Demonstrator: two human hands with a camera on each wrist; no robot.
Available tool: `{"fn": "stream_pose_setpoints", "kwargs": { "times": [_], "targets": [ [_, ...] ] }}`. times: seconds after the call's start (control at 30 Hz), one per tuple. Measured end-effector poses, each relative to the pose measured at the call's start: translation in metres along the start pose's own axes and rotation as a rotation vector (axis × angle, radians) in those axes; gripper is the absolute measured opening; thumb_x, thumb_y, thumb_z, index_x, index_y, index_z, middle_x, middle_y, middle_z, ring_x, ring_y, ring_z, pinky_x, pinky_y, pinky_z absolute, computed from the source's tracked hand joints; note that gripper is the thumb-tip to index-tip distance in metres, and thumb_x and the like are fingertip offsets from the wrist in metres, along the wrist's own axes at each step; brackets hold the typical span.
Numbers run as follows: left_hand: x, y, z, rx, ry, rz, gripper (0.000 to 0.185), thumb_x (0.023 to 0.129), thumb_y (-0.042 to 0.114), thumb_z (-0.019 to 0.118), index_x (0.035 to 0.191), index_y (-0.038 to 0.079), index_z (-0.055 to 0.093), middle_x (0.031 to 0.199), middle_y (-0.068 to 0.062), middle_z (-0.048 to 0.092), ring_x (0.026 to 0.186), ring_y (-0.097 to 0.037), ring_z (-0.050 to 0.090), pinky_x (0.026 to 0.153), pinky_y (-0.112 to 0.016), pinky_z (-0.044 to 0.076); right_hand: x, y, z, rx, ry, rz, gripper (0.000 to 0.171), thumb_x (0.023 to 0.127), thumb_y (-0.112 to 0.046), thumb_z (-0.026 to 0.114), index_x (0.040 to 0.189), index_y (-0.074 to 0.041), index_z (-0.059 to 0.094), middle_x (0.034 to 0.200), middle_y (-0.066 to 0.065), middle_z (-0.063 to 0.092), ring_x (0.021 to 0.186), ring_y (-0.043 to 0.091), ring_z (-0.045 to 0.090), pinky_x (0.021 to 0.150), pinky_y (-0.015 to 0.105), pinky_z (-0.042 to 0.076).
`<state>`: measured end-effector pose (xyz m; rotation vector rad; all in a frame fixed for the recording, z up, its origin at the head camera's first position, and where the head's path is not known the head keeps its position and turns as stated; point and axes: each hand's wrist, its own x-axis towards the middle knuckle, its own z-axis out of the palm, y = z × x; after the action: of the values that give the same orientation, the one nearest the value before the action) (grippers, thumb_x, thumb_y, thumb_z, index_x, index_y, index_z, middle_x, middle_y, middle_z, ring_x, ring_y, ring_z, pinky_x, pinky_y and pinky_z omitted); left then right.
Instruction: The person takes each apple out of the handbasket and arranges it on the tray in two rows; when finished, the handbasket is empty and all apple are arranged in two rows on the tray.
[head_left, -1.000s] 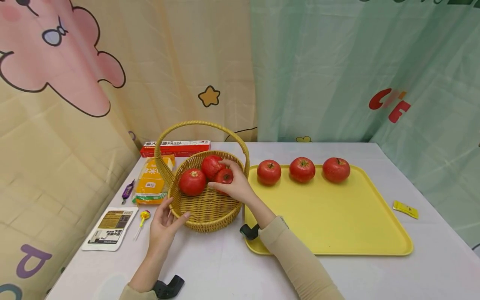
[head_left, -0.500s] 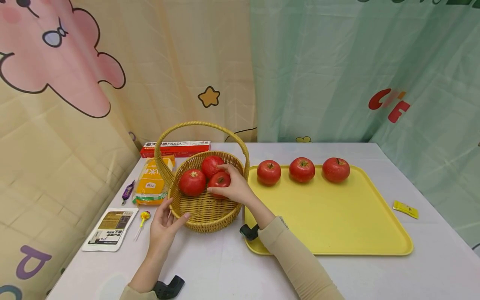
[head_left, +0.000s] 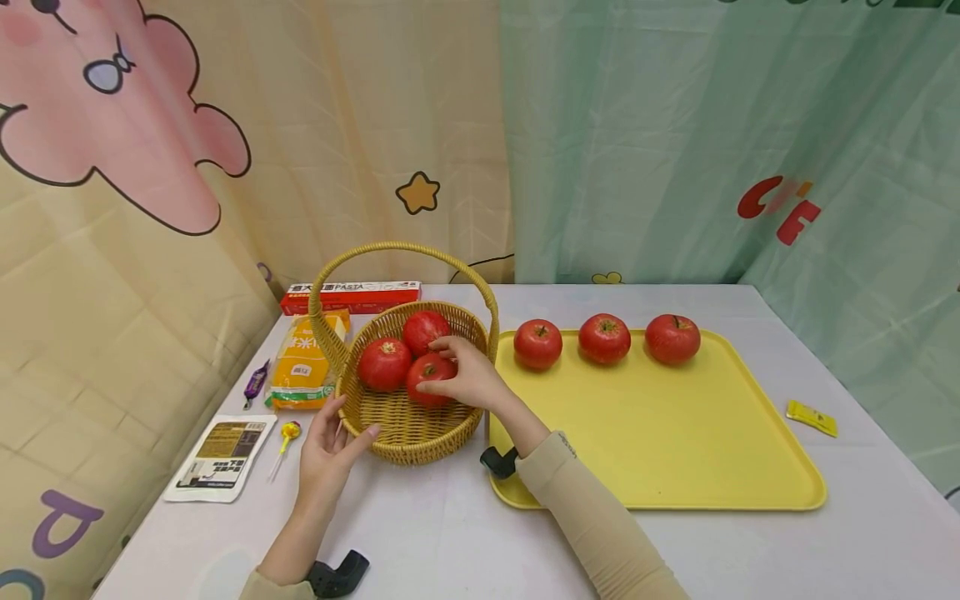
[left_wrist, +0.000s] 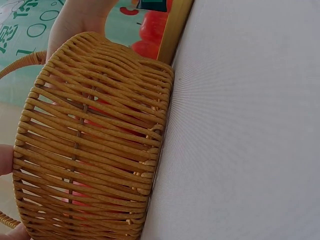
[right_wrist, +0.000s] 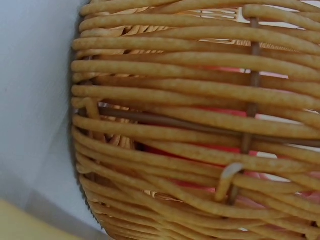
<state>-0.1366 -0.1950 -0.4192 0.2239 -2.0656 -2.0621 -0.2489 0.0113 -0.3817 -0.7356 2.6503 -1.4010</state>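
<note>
A round wicker basket (head_left: pixel 416 454) with a tall arched handle stands on the table, three red apples inside. My right hand (head_left: pixel 477 375) reaches over its right rim and grips the nearest apple (head_left: pixel 422 372), thumb in front and fingers on top. Beside it in the basket lie a left apple (head_left: pixel 384 364) and a rear apple (head_left: pixel 424 330). My left hand (head_left: pixel 324 454) holds the basket's front left rim, fingers and thumb spread along it. In the left wrist view the woven wall (left_wrist: pixel 95 150) fills the middle, red showing through; another stretch of wall (right_wrist: pixel 200 90) fills the right wrist view.
Right of the basket, a yellow tray (head_left: pixel 660 442) bears three more apples (head_left: pixel 604 339) along its back edge. To the left lie a red pasta box (head_left: pixel 352 298), an orange bag (head_left: pixel 302 367), a purple candy (head_left: pixel 256 383), a lollipop (head_left: pixel 289 431) and a white pouch (head_left: pixel 221 458). A yellow packet (head_left: pixel 812 418) lies far right.
The apple under my right hand has shifted left and toward the front of the basket, showing more of itself. My left hand and the basket have stayed in place.
</note>
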Motion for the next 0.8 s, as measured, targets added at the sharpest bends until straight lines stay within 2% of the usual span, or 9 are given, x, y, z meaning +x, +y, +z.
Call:
{"fn": "stream_pose_setpoints", "kwargs": {
  "times": [0.33,0.57,0.8],
  "targets": [
    [0.0001,0.0009,0.0001,-0.022,-0.009,0.003,0.069,0.085,0.001,0.067,0.142,0.001,0.028,0.156,-0.003,0.008,0.141,-0.021,0.016,0.109,-0.027,0.025,-0.0004,0.0011,0.0026,-0.121,-0.074,-0.009,0.064,0.077,-0.038,0.076,0.130,-0.012,0.052,0.127,0.006,0.052,0.114,0.021,0.051,0.095,0.038,0.047],
    [0.0000,0.0015,0.0007,-0.028,-0.011,0.004,0.069,0.086,0.000,0.065,0.143,0.001,0.027,0.156,-0.003,0.008,0.141,-0.021,0.016,0.110,-0.029,0.024,-0.0020,-0.0019,0.0022,-0.170,-0.147,-0.006,0.065,0.076,-0.040,0.076,0.131,-0.016,0.052,0.127,0.004,0.054,0.116,0.022,0.050,0.096,0.041,0.046],
    [0.0001,0.0008,0.0007,-0.026,-0.009,0.011,0.069,0.085,0.000,0.066,0.142,0.000,0.027,0.156,-0.004,0.008,0.141,-0.021,0.015,0.110,-0.028,0.024,-0.0021,-0.0032,0.0019,-0.198,-0.173,-0.006,0.066,0.076,-0.040,0.076,0.133,-0.016,0.052,0.128,0.004,0.054,0.117,0.021,0.049,0.097,0.042,0.045]
  ]
}}
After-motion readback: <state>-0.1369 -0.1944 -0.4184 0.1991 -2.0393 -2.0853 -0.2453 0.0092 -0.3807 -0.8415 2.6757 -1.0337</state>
